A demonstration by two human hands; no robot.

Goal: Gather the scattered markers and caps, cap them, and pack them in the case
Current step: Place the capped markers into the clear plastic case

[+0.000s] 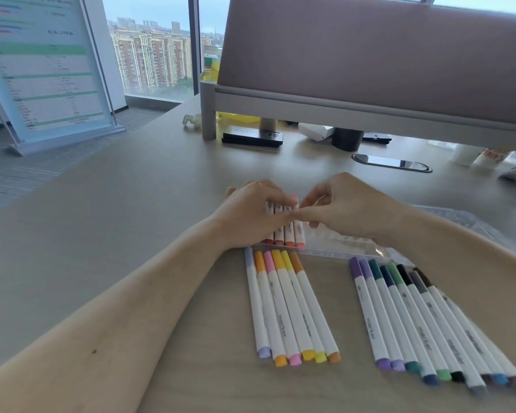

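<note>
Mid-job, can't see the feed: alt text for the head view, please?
Both hands work over a clear plastic case: the left hand rests on white markers seated in it, the right hand pinches the pink-capped marker. Six lighter-capped markers and a row of darker-capped markers lie loose on the beige table.

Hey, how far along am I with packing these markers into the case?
Done: all markers in view look capped; four reddish markers sit in the clear case. In hand: the left hand rests on those while the right hand pinches the pink marker. Left: the six-marker group and the darker group on the table.
</note>
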